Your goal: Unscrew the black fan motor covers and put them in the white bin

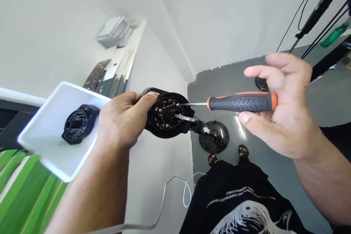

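My left hand grips a round black slotted part by its left side, thumb on top. Several small silver screws show on its face, and a metal shaft sticks out near its centre. From the right, the orange-and-black screwdriver reaches in level, its tip at a screw near the part's upper right. The handle's butt end rests in my right hand, thumb beneath it; the index finger is lifted off and curled. Some fingers behind the handle are hidden.
A similar black part lies in a white bin at left. Below it is green striped material. A stack of papers rests on a white surface. A white cable loops below; a round black base stands on the floor.
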A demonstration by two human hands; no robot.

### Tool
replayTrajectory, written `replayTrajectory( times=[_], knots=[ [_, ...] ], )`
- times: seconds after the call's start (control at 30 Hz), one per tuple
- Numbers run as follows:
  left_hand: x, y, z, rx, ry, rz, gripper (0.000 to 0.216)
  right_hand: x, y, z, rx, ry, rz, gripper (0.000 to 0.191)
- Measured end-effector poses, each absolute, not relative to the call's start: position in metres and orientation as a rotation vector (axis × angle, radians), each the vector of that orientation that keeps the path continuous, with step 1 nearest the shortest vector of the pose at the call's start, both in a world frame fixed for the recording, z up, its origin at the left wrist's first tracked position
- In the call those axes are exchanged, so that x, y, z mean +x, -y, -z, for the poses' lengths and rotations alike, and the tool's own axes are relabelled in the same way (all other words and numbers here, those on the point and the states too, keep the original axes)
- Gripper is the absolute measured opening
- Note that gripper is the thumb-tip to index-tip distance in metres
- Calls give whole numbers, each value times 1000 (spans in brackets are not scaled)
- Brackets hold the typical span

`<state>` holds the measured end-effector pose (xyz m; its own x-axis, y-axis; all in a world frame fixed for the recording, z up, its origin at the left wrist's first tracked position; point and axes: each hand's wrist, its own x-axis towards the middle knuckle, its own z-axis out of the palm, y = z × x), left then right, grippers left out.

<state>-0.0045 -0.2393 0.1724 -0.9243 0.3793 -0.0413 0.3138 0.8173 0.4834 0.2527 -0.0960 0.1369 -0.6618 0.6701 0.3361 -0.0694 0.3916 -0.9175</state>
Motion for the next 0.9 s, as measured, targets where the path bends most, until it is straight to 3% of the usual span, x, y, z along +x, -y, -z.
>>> replayTrajectory(
  times=[0.13,0.33,0.43,0.63,0.77,0.9],
  knots=[
    [-4,240,-173,526,-2886,-724,44,253,97,-136,-658,1952,-1231,38],
    [-4,239,-172,538,-2873,-727,45,255,98,-136,-550,1978,-1203,66],
    [-4,238,-171,541,-2869,-740,45,256,97,-138,-636,1980,-1137,50],
    [-4,238,-172,527,-2866,-769,44,257,97,-142,-452,2029,-1215,67],
    [-2,238,-171,534,-2857,-782,44,254,96,-141,-713,1944,-1216,50],
    [0,236,-172,514,-2846,-789,44,253,100,-143,-554,1965,-1207,62]
  ],
)
